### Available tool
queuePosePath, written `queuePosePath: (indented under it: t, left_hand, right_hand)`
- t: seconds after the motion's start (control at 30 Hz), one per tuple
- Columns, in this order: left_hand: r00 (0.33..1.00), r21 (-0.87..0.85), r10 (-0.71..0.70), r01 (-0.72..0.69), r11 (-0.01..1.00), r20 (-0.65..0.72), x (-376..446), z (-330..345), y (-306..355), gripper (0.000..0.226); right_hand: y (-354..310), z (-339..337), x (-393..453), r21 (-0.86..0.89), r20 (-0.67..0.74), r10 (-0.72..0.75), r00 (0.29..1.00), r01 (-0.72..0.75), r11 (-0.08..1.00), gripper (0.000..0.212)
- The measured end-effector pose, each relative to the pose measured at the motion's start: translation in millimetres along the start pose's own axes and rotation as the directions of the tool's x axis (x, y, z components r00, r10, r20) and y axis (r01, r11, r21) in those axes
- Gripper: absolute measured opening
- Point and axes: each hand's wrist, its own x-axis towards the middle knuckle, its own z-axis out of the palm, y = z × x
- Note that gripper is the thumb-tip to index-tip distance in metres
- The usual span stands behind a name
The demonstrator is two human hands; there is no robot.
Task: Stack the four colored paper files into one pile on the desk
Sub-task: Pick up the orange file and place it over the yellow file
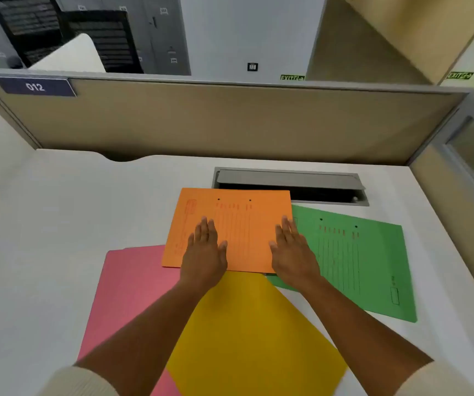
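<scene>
Four files on table (58, 224), fanned and overlapping: orange file (238, 221) uppermost, over pink file (127, 284), yellow file (256, 332), green file (367, 261). Left hand (204, 252) and right hand (293, 252) lie flat, fingers spread, gripping nothing, pressing orange. Likely light, thin, slippery card; take by side edges.

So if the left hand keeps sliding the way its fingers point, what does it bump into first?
Nothing on the orange file; the left hand would slide off its far edge, then probably reach the open grey cable box in the desk.
</scene>
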Motion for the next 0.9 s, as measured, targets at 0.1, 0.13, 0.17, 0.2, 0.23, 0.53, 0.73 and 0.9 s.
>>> queuePosePath:
  t: [0.1,0.13,0.17,0.2,0.23,0.53,0.73,0.9]
  left_hand:
    - [0.985,-0.098,-0.152,0.160,0.982,0.078,4.9,6.0,-10.9,0.069]
    - [0.975,-0.122,-0.192,0.205,0.971,0.117,6.6,9.6,-15.8,0.069]
    - [0.965,-0.142,-0.224,0.243,0.960,0.136,8.4,13.8,-20.2,0.070]
    - [0.958,-0.152,-0.245,0.268,0.951,0.150,8.4,17.1,-23.1,0.070]
    - [0.953,-0.172,-0.264,0.289,0.942,0.150,9.4,19.9,-26.0,0.070]
    - [0.909,-0.263,-0.411,0.412,0.872,0.061,21.8,25.6,-36.2,0.070]
    - [0.857,-0.265,-0.502,0.513,0.816,0.115,25.1,28.7,-49.3,0.078]
    - [0.854,-0.276,-0.506,0.519,0.809,0.123,22.5,26.7,-49.0,0.077]
  right_hand:
    - [5.8,5.9,4.1,0.029,0.058,0.084,0.995,-0.086,0.996,0.056]
    - [7.2,7.9,4.5,0.049,0.087,0.118,0.989,-0.123,0.991,0.055]
    - [7.8,10.0,5.7,0.072,0.107,0.154,0.982,-0.162,0.984,0.053]
    - [8.0,12.6,6.1,0.096,0.115,0.188,0.975,-0.199,0.975,0.052]
    - [8.7,15.3,7.8,0.117,0.116,0.214,0.970,-0.228,0.967,0.052]
    - [10.9,36.5,27.7,0.372,0.057,0.396,0.916,-0.388,0.843,0.047]
    - [15.2,25.0,45.0,0.753,0.236,0.639,0.732,-0.553,0.355,0.075]
    - [12.4,11.4,44.6,0.841,0.418,0.495,0.761,-0.531,0.105,0.034]
